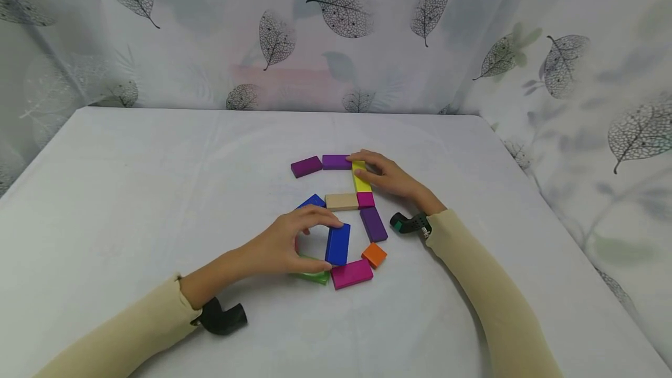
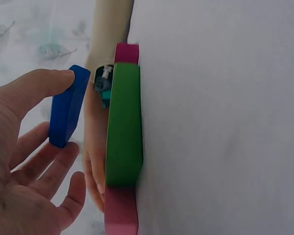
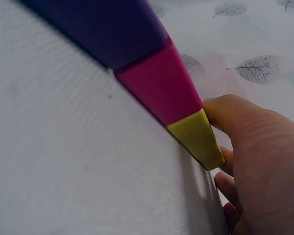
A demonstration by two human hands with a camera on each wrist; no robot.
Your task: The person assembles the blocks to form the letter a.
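Note:
A rectangular blue block point(image 1: 338, 245) is held by my left hand point(image 1: 291, 244), pinched between thumb and fingertips. In the left wrist view this blue block point(image 2: 68, 107) is tilted, apart from the green block point(image 2: 123, 122). My right hand point(image 1: 391, 175) is at the yellow block point(image 1: 361, 182), its thumb on it and a fingertip by its far end, next to a violet block point(image 1: 335, 162). In the right wrist view the yellow block point(image 3: 198, 139) meets a small magenta block point(image 3: 164, 83).
The blocks form a curving outline: a plum block point(image 1: 307, 167), a beige block point(image 1: 341, 202), a second blue block point(image 1: 314, 200), a dark purple block point(image 1: 373, 224), an orange block point(image 1: 374, 255) and a magenta block point(image 1: 352, 274). White cloth covers the table point(image 1: 131, 191); leaf-printed curtains point(image 1: 210, 34) hang behind.

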